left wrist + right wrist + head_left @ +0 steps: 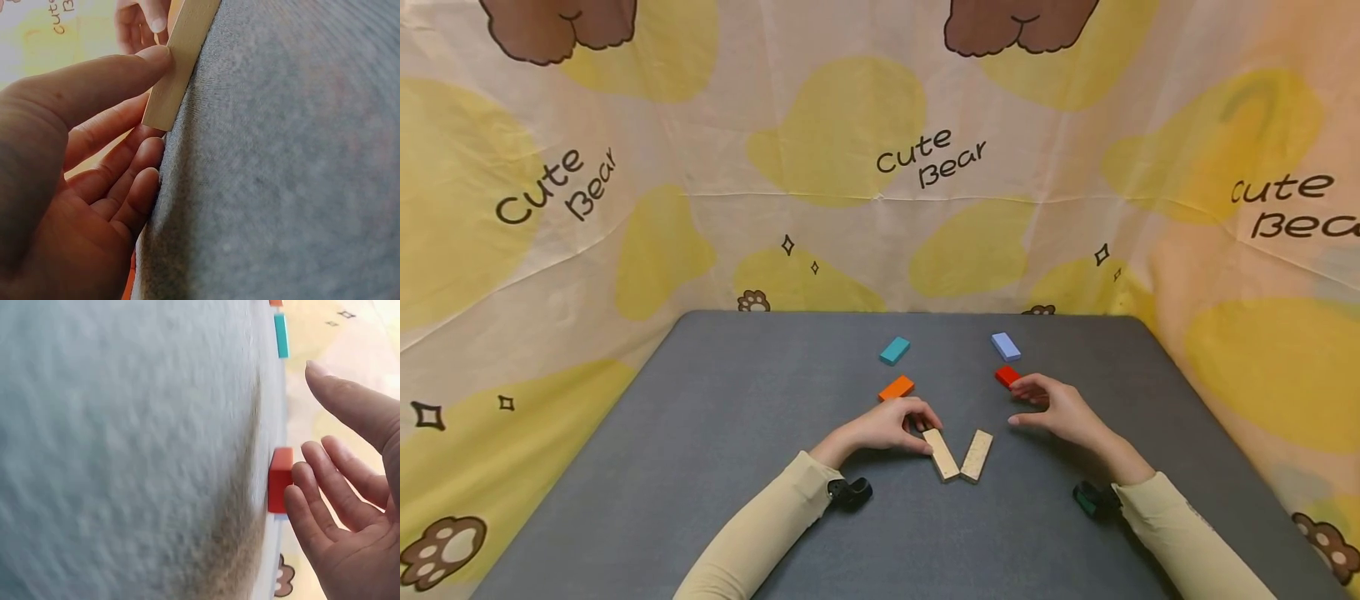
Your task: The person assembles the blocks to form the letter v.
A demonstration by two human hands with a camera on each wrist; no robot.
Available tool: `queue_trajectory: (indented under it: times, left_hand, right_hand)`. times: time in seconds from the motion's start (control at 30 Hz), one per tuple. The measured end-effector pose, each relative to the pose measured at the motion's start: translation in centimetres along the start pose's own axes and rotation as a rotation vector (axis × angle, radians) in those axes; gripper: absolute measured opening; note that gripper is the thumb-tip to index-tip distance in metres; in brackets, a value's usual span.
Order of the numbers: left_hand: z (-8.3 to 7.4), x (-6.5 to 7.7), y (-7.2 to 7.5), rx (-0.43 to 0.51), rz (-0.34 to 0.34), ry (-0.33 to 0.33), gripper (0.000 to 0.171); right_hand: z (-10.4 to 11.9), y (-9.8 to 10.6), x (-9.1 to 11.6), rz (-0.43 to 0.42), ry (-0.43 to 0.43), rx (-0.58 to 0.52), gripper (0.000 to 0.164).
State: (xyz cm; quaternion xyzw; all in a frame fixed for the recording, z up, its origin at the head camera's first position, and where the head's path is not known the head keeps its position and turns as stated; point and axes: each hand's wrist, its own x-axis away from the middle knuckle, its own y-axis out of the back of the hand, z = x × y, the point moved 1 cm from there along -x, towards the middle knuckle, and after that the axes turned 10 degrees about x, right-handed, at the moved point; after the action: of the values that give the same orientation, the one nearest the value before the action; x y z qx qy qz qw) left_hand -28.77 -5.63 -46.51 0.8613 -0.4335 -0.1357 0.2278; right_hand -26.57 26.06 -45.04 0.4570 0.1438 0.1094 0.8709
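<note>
A pale wooden block [943, 458] lies on the grey table [700, 467], its far end pinched by the left hand [887, 427]; a second wooden block [977, 457] angles beside it. The right hand [1067, 412], thumb and fingers spread wide, holds nothing near the red block [1005, 376]. Beyond lie orange [897, 388], teal [895, 351] and lilac-blue [1006, 347] blocks.

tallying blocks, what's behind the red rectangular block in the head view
Behind the red block lies a light-blue rectangular block. The right hand covers part of the red block; anything there is hidden.
</note>
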Motion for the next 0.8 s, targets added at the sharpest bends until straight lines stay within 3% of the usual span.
queue_trajectory:
  times: [0.8]
  left_hand:
    - [0.1,0.0,-0.1,0.006,-0.005,0.01,0.032]
  right_hand:
    - [-2.7,1.7,-1.6,-0.022,-0.055,0.045,0.062]
